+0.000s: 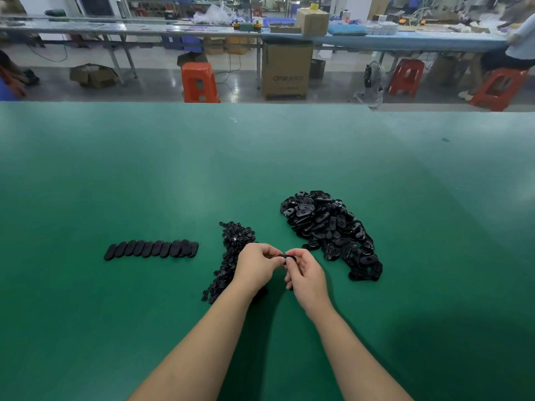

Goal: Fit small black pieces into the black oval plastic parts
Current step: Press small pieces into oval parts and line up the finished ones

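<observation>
Your left hand [254,266] and right hand [305,273] pinch one black oval part [289,258] between their fingertips, just right of the small-piece pile [231,253]; its long axis is hidden. Farther right lies the glossy oval-part heap [333,230].

Tall cardboard box [286,71] under far bench, printed "OTOR", rest illegible

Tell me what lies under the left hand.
Under the left hand runs the pile of small black pieces on the green table. The hand and wrist cover the pile's middle, so nothing more can be told there.
</observation>
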`<action>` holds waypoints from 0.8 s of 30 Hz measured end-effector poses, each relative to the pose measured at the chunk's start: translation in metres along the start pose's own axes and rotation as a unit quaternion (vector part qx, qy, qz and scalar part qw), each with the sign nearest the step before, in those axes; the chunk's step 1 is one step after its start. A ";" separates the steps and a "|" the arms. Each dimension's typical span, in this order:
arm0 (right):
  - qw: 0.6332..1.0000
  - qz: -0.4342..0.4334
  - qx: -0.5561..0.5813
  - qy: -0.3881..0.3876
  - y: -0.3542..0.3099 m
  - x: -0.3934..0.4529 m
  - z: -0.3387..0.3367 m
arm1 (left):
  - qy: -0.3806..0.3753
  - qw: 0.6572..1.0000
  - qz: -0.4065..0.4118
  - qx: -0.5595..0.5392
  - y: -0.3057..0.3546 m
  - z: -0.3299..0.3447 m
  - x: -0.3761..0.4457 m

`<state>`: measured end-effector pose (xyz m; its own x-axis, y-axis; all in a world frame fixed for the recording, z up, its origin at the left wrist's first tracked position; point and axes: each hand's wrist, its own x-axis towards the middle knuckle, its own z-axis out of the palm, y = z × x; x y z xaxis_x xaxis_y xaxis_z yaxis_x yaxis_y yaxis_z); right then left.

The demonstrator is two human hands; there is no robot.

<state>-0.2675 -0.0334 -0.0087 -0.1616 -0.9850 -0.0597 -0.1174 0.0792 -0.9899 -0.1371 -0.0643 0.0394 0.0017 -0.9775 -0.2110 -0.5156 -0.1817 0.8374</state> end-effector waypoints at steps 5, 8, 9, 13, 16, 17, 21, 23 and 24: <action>1.000 0.004 -0.010 0.003 0.000 0.000 0.000 | 0.004 1.000 -0.004 0.014 0.002 0.002 -0.002; 1.000 0.002 -0.014 0.002 0.000 0.000 0.000 | 0.013 0.999 -0.003 0.033 0.002 0.003 -0.003; 1.000 0.000 -0.014 0.002 0.000 0.000 0.000 | 0.018 0.999 0.000 0.041 0.002 0.004 -0.004; 1.000 0.000 -0.006 0.000 0.001 0.000 0.000 | 0.037 0.997 0.017 0.071 0.003 0.009 -0.006; 1.000 -0.002 -0.005 -0.001 0.002 0.000 -0.001 | 0.041 0.996 0.019 0.075 0.002 0.011 -0.006; 1.000 -0.003 -0.003 -0.001 0.002 0.000 -0.001 | 0.043 0.996 0.021 0.078 0.002 0.012 -0.006; 1.000 -0.007 0.003 0.003 0.004 0.001 -0.001 | 0.052 0.993 0.050 0.091 0.001 0.013 -0.006; 1.000 -0.007 0.008 0.012 0.005 0.001 0.000 | 0.052 0.991 0.071 0.097 0.000 0.014 -0.006; 1.000 -0.009 0.009 0.017 0.006 0.001 0.000 | 0.049 0.991 0.079 0.099 -0.001 0.014 -0.006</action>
<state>-0.2685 -0.0343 -0.0145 -0.1930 -0.9805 -0.0382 -0.1037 0.0591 -0.9929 -0.1483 -0.0564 0.0328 -0.0155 -0.9995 -0.0270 -0.6739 -0.0095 0.7387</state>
